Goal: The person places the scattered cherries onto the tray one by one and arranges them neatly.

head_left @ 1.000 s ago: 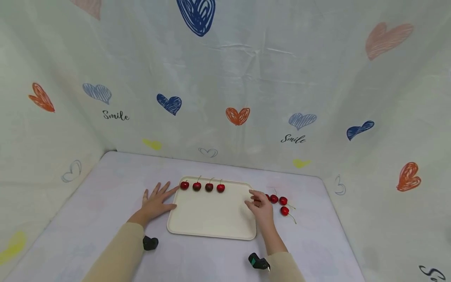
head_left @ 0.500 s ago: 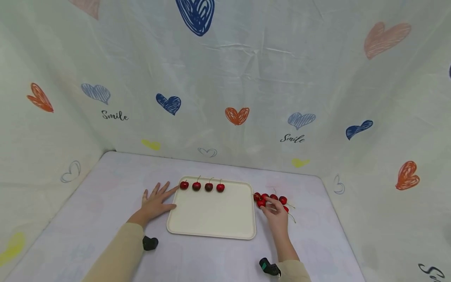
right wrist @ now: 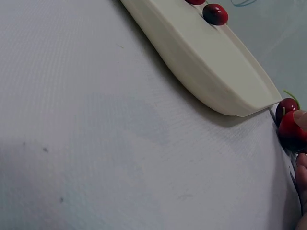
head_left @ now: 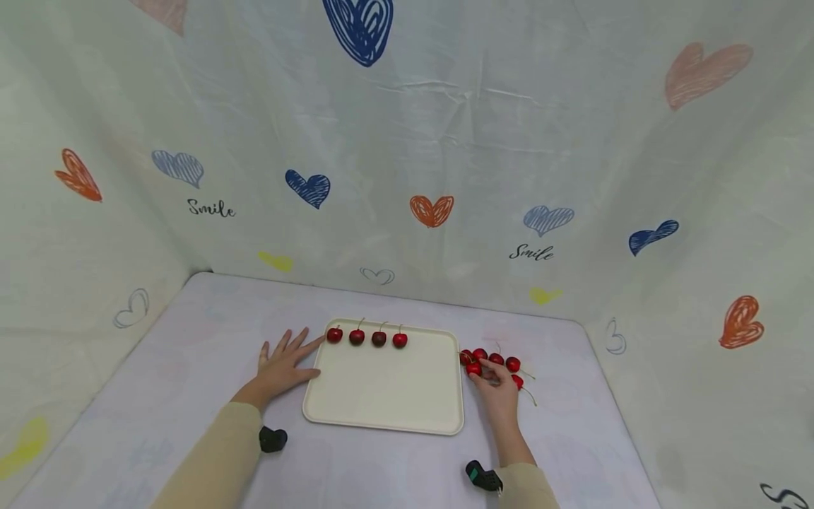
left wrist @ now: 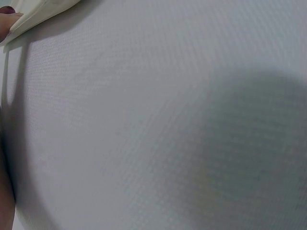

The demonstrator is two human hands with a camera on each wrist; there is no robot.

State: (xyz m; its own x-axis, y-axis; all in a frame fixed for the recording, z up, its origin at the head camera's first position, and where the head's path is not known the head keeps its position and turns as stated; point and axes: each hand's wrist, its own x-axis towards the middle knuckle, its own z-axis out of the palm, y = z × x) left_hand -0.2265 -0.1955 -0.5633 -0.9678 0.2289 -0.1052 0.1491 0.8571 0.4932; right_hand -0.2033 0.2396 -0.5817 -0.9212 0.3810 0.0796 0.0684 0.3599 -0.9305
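Observation:
A cream rectangular tray (head_left: 388, 396) lies on the table, with several dark red cherries (head_left: 357, 337) in a row along its far edge, stems upward. My left hand (head_left: 278, 371) is spread flat at the tray's left side, its thumb and index fingertips touching the rim. Just right of the tray, my right hand (head_left: 499, 397) pinches a red cherry (head_left: 473, 368) between thumb and fingers, low at the table. The right wrist view shows fingertips against that cherry (right wrist: 290, 125), beside a darker cherry (right wrist: 286, 106). The left wrist view catches only bits of hand and the tray corner (left wrist: 43, 10).
More loose cherries (head_left: 512, 364) lie close around the right hand, some partly hidden by it. White cloth covers the table (head_left: 356, 466). A curtain printed with hearts (head_left: 432, 211) hangs behind the table and at its sides.
My right hand has moved from over the tray's right edge rightward to the loose cherries, where its fingers now take hold of one. The left hand and tray have stayed put.

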